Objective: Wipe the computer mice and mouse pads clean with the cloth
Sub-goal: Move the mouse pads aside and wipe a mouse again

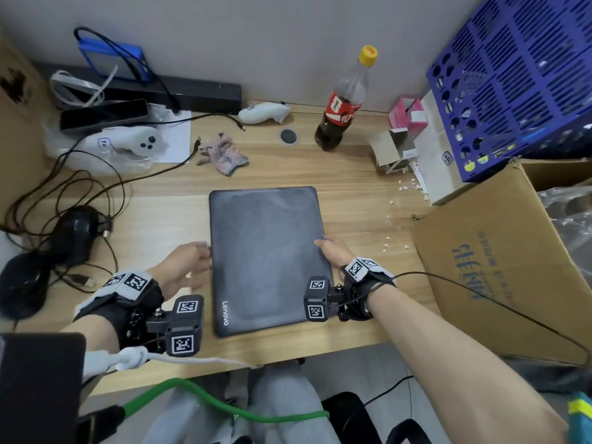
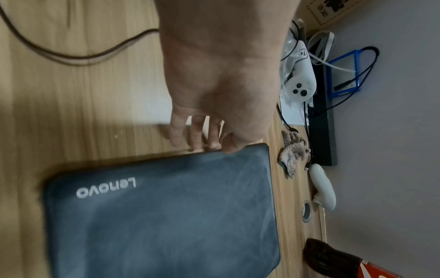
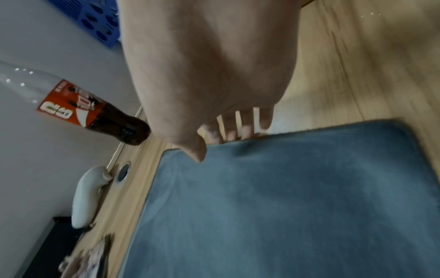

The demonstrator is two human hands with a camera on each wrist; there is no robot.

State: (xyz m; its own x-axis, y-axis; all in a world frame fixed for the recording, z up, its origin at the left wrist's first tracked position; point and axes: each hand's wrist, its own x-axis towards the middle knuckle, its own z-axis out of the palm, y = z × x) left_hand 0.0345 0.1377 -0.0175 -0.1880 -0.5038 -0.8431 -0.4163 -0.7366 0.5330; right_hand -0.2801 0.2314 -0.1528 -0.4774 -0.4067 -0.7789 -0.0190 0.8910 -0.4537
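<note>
A dark grey Lenovo mouse pad lies flat in the middle of the wooden desk. My left hand is at its left edge with fingers straight and spread; in the left wrist view the thumb tip touches the mouse pad rim. My right hand pinches the right edge, thumb on top of the mouse pad and fingertips hidden behind the rim. A crumpled pink-grey cloth lies beyond the pad, untouched. Two black mice sit among cables at the left.
A cola bottle stands behind the pad on the right. A cardboard box and blue crate fill the right side. White controllers, tangled cables and white crumbs lie on the desk.
</note>
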